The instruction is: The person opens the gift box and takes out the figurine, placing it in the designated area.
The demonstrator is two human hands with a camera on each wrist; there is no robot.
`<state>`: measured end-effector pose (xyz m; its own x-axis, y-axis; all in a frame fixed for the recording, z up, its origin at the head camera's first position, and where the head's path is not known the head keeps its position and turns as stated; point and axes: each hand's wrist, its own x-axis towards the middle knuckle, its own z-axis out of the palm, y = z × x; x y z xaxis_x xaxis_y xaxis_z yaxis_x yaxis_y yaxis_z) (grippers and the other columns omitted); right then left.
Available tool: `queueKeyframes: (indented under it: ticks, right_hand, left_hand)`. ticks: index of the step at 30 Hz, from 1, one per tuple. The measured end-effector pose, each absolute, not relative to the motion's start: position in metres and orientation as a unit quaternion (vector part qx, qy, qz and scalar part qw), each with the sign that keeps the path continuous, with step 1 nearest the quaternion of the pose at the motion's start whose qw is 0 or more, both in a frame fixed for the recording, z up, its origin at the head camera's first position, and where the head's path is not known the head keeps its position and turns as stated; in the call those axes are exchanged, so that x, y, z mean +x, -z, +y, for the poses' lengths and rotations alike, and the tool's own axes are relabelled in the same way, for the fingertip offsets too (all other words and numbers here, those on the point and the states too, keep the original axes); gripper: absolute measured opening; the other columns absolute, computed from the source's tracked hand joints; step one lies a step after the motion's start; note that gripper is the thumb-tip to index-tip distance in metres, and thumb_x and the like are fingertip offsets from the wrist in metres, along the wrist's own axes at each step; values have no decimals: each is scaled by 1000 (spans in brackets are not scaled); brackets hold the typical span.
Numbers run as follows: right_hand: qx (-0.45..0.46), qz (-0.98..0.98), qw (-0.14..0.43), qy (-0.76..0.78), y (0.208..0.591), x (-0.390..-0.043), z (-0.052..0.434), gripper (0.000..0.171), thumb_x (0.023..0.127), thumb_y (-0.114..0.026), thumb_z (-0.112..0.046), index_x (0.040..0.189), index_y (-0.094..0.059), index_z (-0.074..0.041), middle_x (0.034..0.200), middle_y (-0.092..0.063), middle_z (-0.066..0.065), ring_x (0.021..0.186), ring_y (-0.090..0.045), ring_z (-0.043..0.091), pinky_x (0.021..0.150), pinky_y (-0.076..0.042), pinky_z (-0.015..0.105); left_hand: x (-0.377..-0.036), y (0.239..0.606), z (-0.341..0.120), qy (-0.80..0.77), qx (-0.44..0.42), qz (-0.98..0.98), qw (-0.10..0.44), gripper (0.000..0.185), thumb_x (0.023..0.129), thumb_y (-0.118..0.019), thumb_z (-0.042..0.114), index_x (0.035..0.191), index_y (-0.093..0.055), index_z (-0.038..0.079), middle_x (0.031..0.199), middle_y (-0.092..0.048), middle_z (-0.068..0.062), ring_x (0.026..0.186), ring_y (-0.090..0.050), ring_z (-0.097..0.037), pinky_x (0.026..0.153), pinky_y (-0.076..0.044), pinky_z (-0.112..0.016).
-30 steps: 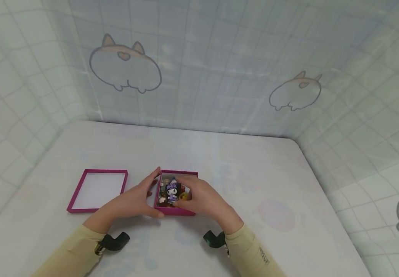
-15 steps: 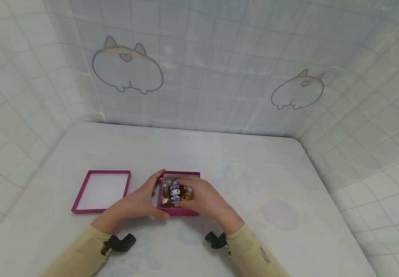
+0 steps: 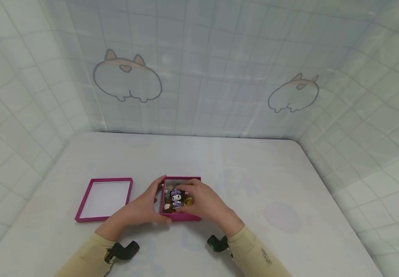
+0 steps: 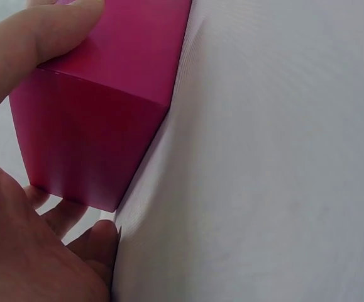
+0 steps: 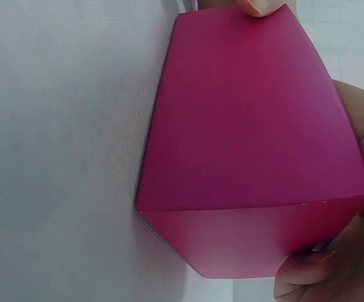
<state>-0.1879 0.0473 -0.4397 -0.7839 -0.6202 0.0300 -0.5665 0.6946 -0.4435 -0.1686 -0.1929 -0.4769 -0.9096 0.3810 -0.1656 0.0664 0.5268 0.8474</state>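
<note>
— Two sleeves nearest the camera, both tan. The one on the right arm carries small dark lettering, too small to read. Any other writing?

— None legible. On to the hands. The left hand (image 3: 140, 207) grasps the magenta box (image 3: 182, 217) at its left wall: thumb along the near corner, fingers curled up to the rim. In the left wrist view the thumb (image 4: 40, 34) presses the box's outer wall.

— And the other?

— The right hand (image 3: 204, 202) curls over the box's right side, fingertips inside on the little purple-hatted figure (image 3: 176, 197). Pinching it or only touching it, I cannot tell.

— Position and heading of the box?

— It sits flat on the white table (image 3: 254, 173), near the front edge, centre-left. Open side up. Long axis runs near to far, away from the person.

— Contents?

— Small brown and orange bits around the figure; too small to name.

— Anything beside it?

— Its magenta lid (image 3: 104, 194) lies just left, apart from the box, white inside facing up, long axis likewise near to far.

— Beyond?

— Checked curtain (image 3: 220, 57) with drawn corgi backsides.
</note>
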Motion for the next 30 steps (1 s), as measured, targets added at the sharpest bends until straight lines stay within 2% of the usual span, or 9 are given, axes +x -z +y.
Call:
queueKeyframes:
  ticks: [7,16,26,30]
  right_hand:
    - [-324,916,62,228,441,-190,49,62,80,-82,-43,134,-62,-19,131,-57,1,112,-56,13,94,-50,30]
    - [-305,894,94,315,437,-193,55,63,79,-82,-44,133,-62,-18,127,-60,-7,111,-57,10,94,-50,31]
    - [-295,876,111,366,438,-194,59,64,79,-83,-43,135,-60,-23,122,-61,-14,103,-58,11,84,-52,27]
    - [-302,869,102,379,436,-194,61,65,78,-83,-43,136,-60,-24,123,-60,-14,92,-60,14,75,-53,26]
  left_hand:
    - [-168,476,-191,-464,117,860,178,134,58,-94,46,156,-4,31,160,-15,-4,142,-28,-29,107,-39,-51]
    - [-168,474,-191,-462,115,861,180,135,57,-95,47,156,-4,31,161,-15,-3,141,-31,-27,107,-40,-47]
    - [-168,474,-190,-467,108,857,187,137,55,-95,48,156,-4,30,160,-15,-4,138,-35,-29,106,-40,-49]
    - [-168,475,-191,-469,107,858,182,138,54,-95,50,156,-5,29,160,-15,-5,138,-35,-30,106,-41,-49]
